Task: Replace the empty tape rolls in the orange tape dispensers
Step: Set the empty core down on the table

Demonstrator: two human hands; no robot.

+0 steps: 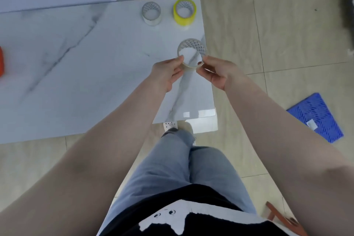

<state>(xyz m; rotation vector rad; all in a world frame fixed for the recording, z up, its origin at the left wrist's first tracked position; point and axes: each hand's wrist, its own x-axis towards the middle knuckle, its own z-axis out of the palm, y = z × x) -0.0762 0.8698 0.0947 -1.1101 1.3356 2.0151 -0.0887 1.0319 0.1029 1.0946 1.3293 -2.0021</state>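
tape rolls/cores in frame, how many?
3. A bare core and a yellow roll stand at the table's far right; a near-empty clear roll is pinched between left hand and right hand.

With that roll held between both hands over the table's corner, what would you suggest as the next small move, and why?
Probably carry the held roll left toward the orange dispenser at the table's far left edge. Both the left hand and right hand pinch it already, and the yellow roll and bare core sit untouched.
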